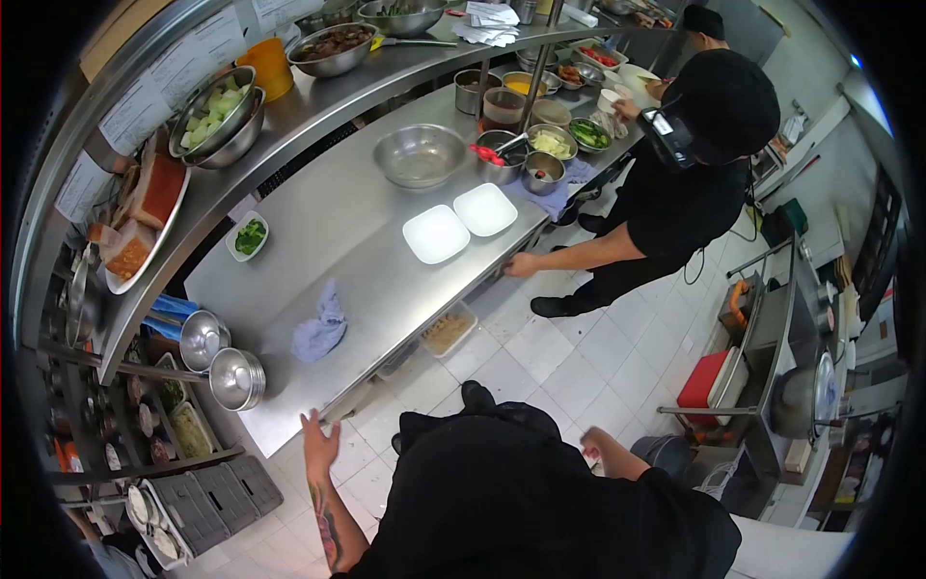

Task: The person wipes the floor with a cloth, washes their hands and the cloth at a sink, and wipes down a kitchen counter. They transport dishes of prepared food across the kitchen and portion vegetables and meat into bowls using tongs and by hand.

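A steel surface (367,232), chopped vegetables (214,121) in bowls (403,27), shelved meat (159,196) and a large pot (801,400) are marking this as a commercial kitchen.

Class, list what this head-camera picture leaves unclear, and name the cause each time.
All in the head view:
Right hand: whatever it may hold, too small and partly covered by the hand itself.
Posted sheets: their writing, too small to read.
Food tub: its far side, hidden by the table above.
Person at lower left: mostly cut off by the picture's dark rim.
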`<state>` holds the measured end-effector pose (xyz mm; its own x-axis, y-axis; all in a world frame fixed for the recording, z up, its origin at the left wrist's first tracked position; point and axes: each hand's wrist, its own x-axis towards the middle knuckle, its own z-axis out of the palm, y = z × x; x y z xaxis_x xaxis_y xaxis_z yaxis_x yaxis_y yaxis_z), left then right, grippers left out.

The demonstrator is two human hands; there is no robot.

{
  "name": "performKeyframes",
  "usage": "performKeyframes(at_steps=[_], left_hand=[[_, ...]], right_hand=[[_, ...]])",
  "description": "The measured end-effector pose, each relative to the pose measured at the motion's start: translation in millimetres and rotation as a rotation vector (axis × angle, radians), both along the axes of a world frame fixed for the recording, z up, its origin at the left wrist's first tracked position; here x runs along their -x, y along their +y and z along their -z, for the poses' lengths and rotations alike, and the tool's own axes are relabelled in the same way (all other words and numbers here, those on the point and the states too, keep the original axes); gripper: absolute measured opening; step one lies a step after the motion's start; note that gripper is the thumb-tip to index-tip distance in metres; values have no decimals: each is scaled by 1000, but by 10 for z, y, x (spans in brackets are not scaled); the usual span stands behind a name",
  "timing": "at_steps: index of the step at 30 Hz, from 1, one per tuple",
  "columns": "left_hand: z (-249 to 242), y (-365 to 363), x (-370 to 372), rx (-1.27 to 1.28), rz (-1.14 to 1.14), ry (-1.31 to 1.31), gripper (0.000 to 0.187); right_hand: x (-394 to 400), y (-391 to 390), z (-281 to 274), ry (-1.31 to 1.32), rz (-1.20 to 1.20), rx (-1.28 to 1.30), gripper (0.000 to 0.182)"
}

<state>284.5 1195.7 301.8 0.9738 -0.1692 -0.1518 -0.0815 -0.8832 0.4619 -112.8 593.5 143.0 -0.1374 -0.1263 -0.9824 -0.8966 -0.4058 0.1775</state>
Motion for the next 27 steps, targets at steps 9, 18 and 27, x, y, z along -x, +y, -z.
performKeyframes(at_steps=[9,18,27], left_hand=[[-231,-340,-308,-256,-27,223,53],[-179,-3,163,321,-58,-16,44],[911,641,1509,116,-295,247,39]], right_hand=[[-2194,-269,-113,-666,-371,324,26],[-2630,381,-383,-830,247,165,40],[-1478,499,277,-313,28,-22,22]])
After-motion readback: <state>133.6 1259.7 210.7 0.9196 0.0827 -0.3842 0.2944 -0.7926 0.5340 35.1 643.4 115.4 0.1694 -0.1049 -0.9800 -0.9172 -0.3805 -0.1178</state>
